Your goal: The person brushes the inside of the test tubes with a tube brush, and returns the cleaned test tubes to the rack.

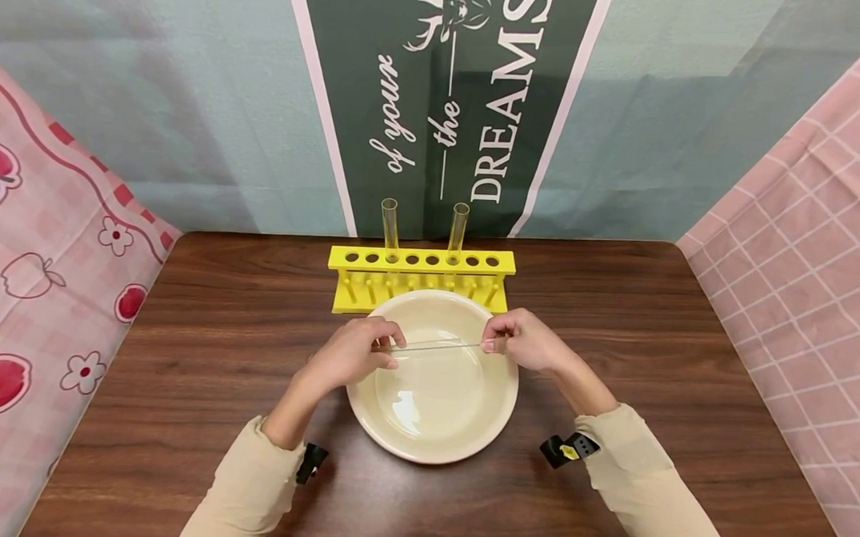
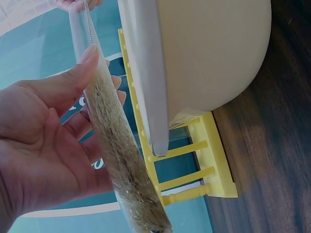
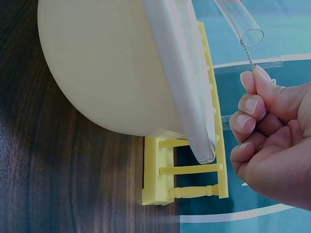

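Observation:
Over a cream basin, my left hand holds a clear glass test tube between thumb and fingers. Bristles of a test tube brush fill much of the tube in the left wrist view. My right hand pinches the brush's twisted wire handle between thumb and index finger. That wire comes out of the tube's open mouth in the right wrist view. The right hand's other fingers are curled in. The tube lies nearly level across the basin in the head view.
Behind the basin stands a yellow test tube rack, partly hidden by the basin's rim. Two clear test tubes, one on the left and one on the right, stand upright in it. Everything rests on a dark wooden table.

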Motion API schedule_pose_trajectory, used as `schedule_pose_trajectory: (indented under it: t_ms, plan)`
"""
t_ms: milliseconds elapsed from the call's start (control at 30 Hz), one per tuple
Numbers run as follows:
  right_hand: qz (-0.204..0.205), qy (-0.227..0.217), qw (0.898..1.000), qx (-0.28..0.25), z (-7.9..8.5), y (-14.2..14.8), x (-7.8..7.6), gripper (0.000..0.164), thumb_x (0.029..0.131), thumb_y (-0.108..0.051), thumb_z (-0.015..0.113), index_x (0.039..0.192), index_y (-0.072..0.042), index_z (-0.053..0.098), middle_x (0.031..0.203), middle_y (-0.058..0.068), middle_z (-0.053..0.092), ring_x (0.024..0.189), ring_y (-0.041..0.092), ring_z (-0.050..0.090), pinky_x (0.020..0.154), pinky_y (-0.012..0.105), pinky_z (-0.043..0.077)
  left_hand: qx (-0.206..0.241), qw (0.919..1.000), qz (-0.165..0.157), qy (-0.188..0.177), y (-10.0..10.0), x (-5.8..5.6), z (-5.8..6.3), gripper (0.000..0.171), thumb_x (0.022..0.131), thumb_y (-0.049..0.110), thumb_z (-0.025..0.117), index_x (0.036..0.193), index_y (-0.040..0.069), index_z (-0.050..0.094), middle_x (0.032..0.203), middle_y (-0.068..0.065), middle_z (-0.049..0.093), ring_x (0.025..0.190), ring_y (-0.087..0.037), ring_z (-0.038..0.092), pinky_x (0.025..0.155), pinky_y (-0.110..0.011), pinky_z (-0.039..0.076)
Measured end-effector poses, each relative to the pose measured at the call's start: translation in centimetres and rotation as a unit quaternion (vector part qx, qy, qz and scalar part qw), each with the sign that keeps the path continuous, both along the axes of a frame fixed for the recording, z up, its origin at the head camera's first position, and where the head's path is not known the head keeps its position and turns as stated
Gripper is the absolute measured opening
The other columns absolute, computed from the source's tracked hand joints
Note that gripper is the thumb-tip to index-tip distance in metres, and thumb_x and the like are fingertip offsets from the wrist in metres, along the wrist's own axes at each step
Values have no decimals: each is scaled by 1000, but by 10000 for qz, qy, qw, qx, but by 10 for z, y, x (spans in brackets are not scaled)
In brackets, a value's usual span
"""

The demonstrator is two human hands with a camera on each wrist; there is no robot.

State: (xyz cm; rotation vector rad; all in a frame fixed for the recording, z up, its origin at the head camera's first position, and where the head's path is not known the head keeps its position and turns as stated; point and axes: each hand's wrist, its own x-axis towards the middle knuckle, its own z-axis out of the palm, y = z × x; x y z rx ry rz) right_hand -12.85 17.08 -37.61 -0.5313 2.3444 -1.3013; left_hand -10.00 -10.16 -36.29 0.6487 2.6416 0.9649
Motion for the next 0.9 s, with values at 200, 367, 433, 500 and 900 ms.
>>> schedule_pose_trajectory:
  t_ms: [200,367,433,500,900]
  plan:
    - [-103,-57,9999,-68,-1,1,0,13,81,6,60,69,2,61,64,3,53,61,17,43,50,24,34,65,10000,72,-17,0,0,-1,18,75,6,72,91,11,64,77,1,57,74,-15,53,69,-31,43]
    - [-113,-47,9999,-106,-2,2,0,14,81,7,59,68,2,61,65,3,54,62,17,44,50,24,35,100,9999,56,-9,0,0,-1,19,75,5,73,90,10,64,76,2,57,73,-15,52,70,-31,43]
    - [-107,-51,9999,-121,-2,2,0,14,81,8,59,68,2,61,65,3,54,62,17,44,50,24,35,127,9999,45,-26,0,0,-1,19,75,5,73,91,10,64,76,1,57,74,-15,52,70,-31,43]
    - [-115,-60,9998,-129,-2,2,1,13,81,7,59,68,2,61,65,3,54,61,17,44,50,24,34,149,9999,41,-55,0,0,-1,19,75,5,73,91,10,64,76,1,56,74,-16,52,70,-31,42]
    - [-212,-156,9996,-125,-4,3,1,13,81,8,59,69,3,61,65,4,53,62,18,43,50,24,34,200,9996,105,-159,-2,1,-3,18,77,6,71,93,10,64,80,0,57,77,-16,52,72,-31,42]
